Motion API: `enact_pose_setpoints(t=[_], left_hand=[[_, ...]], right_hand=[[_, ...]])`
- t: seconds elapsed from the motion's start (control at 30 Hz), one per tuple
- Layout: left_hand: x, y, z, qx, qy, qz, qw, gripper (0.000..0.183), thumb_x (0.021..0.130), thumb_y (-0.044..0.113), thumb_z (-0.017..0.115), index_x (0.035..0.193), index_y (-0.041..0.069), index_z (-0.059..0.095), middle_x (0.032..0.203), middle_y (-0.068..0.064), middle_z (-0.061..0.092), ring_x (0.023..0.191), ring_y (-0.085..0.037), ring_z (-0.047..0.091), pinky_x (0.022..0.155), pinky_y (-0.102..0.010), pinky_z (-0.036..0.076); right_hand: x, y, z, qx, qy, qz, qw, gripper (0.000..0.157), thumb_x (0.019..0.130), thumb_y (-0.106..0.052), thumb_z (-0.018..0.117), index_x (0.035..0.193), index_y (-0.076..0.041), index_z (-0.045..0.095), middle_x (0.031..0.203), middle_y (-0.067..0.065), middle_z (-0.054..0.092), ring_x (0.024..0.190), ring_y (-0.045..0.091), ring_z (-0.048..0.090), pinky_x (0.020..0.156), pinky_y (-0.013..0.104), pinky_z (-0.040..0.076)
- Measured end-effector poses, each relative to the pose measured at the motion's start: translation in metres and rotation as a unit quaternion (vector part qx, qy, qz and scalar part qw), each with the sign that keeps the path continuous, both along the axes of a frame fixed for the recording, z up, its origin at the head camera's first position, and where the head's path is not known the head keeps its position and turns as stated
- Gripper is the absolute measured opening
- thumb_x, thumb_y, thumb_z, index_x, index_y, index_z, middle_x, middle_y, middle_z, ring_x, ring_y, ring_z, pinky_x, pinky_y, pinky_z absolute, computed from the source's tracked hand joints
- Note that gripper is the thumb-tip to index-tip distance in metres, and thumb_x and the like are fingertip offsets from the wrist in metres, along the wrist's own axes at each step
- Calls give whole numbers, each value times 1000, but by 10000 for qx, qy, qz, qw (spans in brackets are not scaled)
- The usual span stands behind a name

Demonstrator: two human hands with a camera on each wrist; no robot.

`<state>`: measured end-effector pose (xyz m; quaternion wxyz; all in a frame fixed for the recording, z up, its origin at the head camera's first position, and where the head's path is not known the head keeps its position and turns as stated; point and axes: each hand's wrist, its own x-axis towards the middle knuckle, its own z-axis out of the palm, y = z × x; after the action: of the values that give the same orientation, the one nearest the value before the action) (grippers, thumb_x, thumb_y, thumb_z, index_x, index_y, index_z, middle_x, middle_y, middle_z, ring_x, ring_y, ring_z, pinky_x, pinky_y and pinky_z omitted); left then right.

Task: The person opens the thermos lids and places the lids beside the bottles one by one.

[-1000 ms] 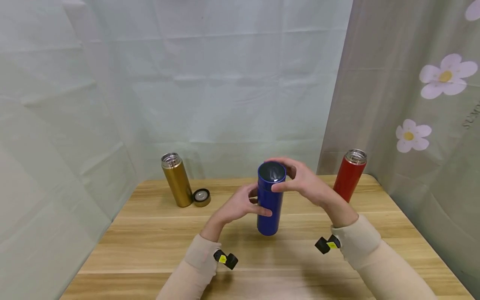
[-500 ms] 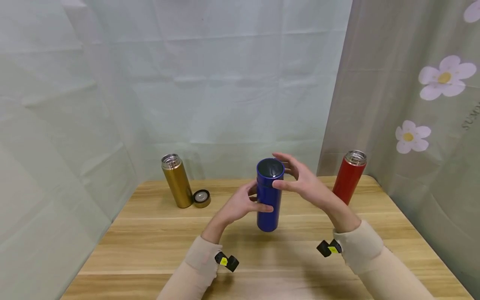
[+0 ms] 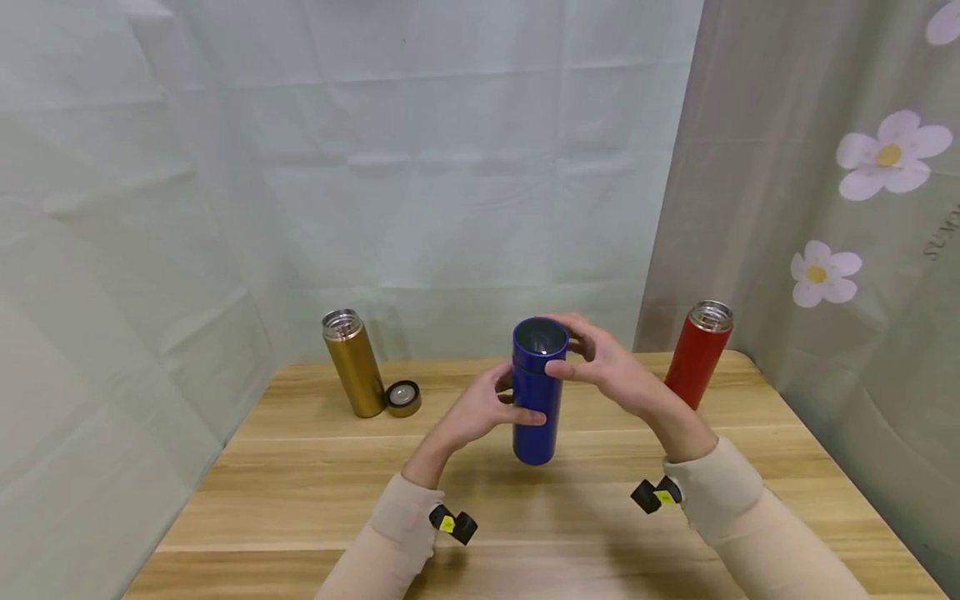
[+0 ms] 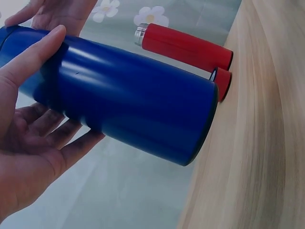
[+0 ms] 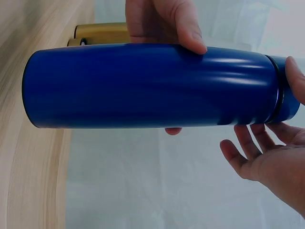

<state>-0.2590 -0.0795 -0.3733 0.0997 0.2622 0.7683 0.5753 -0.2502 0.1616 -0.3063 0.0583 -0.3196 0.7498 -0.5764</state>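
Observation:
A blue thermos bottle (image 3: 536,425) stands upright between both hands, its base apparently a little above the wooden table. My left hand (image 3: 480,408) grips the body about mid-height, thumb in front and fingers behind. Around the dark-topped blue lid (image 3: 531,360) curls my right hand (image 3: 611,367), its thumb on the near side. In the right wrist view a thin seam parts the lid from the body (image 5: 143,86). The left wrist view shows the smooth body and dark base edge, with the lid end mostly cut off.
An uncapped gold thermos (image 3: 356,371) stands at the back left, its lid (image 3: 403,398) upside down beside it. At the back right is an uncapped red thermos (image 3: 697,354); its red lid (image 4: 224,85) lies close by on the wooden table (image 3: 300,508). Curtains hang behind.
The blue thermos has risen very slightly. My right fingers spread away from the lid half a second ago and now lie around it again. The left hand keeps its grip.

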Motion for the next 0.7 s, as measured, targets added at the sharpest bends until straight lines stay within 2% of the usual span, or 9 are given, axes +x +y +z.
enact_pose_setpoints(t=[0.1,0.2,0.4,0.5,0.57,0.7], left_hand=[[0,0,-1,-7,-33,22,10000,85,81,31,91,154,25,49,139,1,64,127,-24,60,107,-53,48],[-1,0,-1,-11,-86,71,9999,85,81,32,92,154,25,49,140,2,63,128,-23,60,108,-53,47],[-1,1,0,90,-111,112,9998,83,84,31,89,155,24,46,143,-2,61,130,-28,60,108,-55,47],[-1,1,1,122,-122,98,9998,83,85,30,88,156,25,46,144,-3,61,129,-28,60,107,-55,48],[-1,2,0,127,-100,91,9998,82,85,29,88,155,24,47,143,-4,61,128,-29,61,107,-55,48],[-1,2,0,132,-42,49,9999,80,84,27,89,153,24,49,141,-3,63,127,-27,61,107,-53,48]], right_hand=[[-1,2,0,19,-36,114,9999,64,100,-26,69,158,-18,43,157,13,41,143,44,40,108,66,42],[1,1,-1,46,-124,10,9999,71,99,-34,71,161,-22,38,160,13,40,145,44,38,109,69,40],[9,-12,-3,365,180,-853,9955,91,90,-49,80,161,-19,31,162,15,35,145,48,36,106,75,38],[11,-18,-2,506,303,-1233,9906,90,90,-46,82,157,-14,31,157,18,40,142,48,38,105,74,40],[11,-20,-1,521,288,-1326,9894,86,91,-43,82,155,-13,32,154,18,41,141,48,40,104,73,42],[10,-16,0,344,75,-1076,9936,77,94,-36,79,155,-15,37,156,13,38,142,47,39,105,70,43]])
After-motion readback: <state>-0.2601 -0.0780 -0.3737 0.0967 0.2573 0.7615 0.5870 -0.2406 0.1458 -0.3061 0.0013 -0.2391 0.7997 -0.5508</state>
